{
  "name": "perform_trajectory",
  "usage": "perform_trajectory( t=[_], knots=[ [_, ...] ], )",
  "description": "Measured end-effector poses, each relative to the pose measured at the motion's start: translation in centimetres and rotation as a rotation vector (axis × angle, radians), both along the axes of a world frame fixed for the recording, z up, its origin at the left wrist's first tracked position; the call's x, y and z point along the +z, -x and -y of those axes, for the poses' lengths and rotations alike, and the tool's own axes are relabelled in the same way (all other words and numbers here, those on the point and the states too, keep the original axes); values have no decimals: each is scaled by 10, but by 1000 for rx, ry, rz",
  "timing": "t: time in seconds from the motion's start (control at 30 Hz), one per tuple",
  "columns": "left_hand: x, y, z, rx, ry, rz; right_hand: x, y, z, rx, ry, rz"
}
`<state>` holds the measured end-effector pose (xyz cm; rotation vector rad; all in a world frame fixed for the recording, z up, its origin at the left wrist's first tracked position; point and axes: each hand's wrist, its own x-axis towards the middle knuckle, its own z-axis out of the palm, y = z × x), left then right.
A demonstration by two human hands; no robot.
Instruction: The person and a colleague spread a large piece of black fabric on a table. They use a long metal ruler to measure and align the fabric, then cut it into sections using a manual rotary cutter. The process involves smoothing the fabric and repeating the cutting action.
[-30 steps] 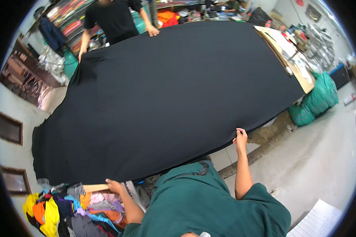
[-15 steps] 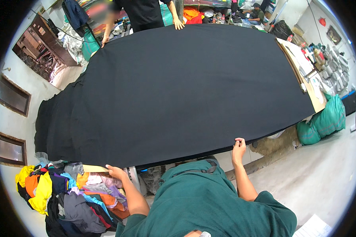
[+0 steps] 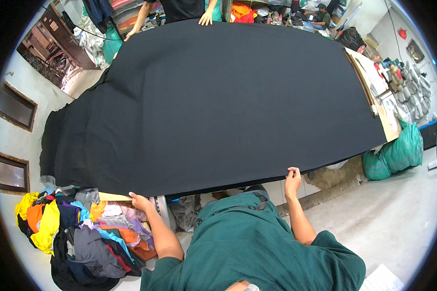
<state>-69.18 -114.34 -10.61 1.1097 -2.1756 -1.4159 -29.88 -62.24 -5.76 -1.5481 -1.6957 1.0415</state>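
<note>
A wide sheet of black fabric [image 3: 238, 106] lies spread over a long table. At its near edge on the left, my left hand [image 3: 141, 201] pinches the cloth by a strip of pale table edge [image 3: 114, 197]. Farther right along the same edge, my right hand [image 3: 292, 183] has its fingers curled closed on the fabric. Across the table, a co-worker in black has one hand [image 3: 130, 35] at the far left corner of the cloth and the other hand [image 3: 206, 18] resting flat on its far edge.
A heap of coloured clothes [image 3: 90, 247] stands by my left arm. At the table's right end lie a pale board [image 3: 381, 114] and a long rod [image 3: 361, 85]. A green sack [image 3: 398, 153] sits on the floor below. Another person [image 3: 321, 18] sits in the back.
The co-worker's hand on the far edge has shifted left along the cloth. My view has tilted slightly. Both my hands keep their places on the near edge.
</note>
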Motion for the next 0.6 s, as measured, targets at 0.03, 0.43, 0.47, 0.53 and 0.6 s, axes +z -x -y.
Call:
perform_trajectory(
  t=[0.03,0.43,0.47,0.53,0.6],
  knots=[
    [-2,0,2,5,-22,-25,-1,-1,1,4,-1,-6],
    [0,-5,-1,-88,65,23,4,-10,-2,59,41,26],
    [-6,-5,14,-134,235,75,4,-4,-3,87,60,22],
    [-8,-2,5,-191,331,127,-28,-23,-21,107,95,-10],
    [-7,-2,4,-191,333,144,-35,-23,-27,109,218,-62]
  ],
)
